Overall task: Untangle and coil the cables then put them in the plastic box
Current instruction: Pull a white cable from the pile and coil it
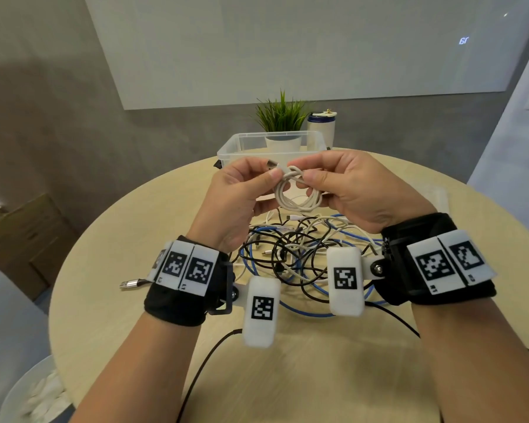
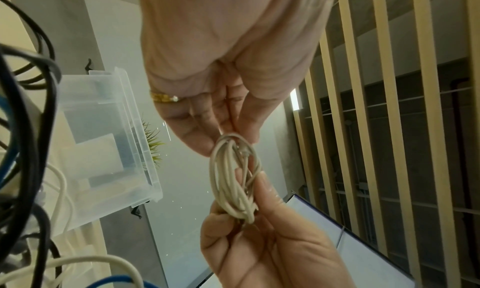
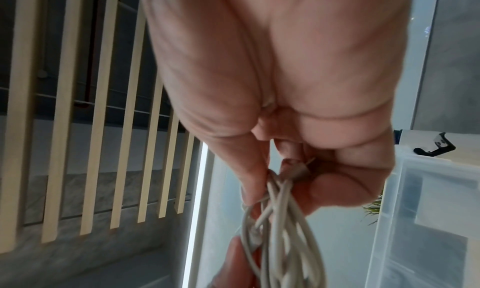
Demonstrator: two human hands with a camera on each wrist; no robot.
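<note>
Cables: one white cable (image 1: pixel 297 190), thin and round-jacketed, is being held as a small coil of several loops above the desk (image 1: pixel 110 270), in front of the plastic box (image 1: pixel 226 148). The coil is being pinched at its top by the left hand (image 1: pixel 242 190), thumb and fingers curled on the strands beside a plug end, and by the right hand (image 1: pixel 348 187), whose fingers are closed round the bundled loops. Judged from this two-handed grip, the loops are being kept from springing apart while the free end is being secured round them.

The remaining cables (image 1: pixel 293 257), black, blue and white, are lying tangled on the desk below the hands, so most of the task is judged as outstanding. A metal-shelled plug (image 1: pixel 132 283) is lying beside the left wrist.

The box is translucent, rectangular and open-topped, standing at the far side of the pale wood-grain round desk; whether anything is lying inside cannot be told. A potted plant (image 1: pixel 280 117) and a white canister (image 1: pixel 319 129) are standing behind it.
</note>
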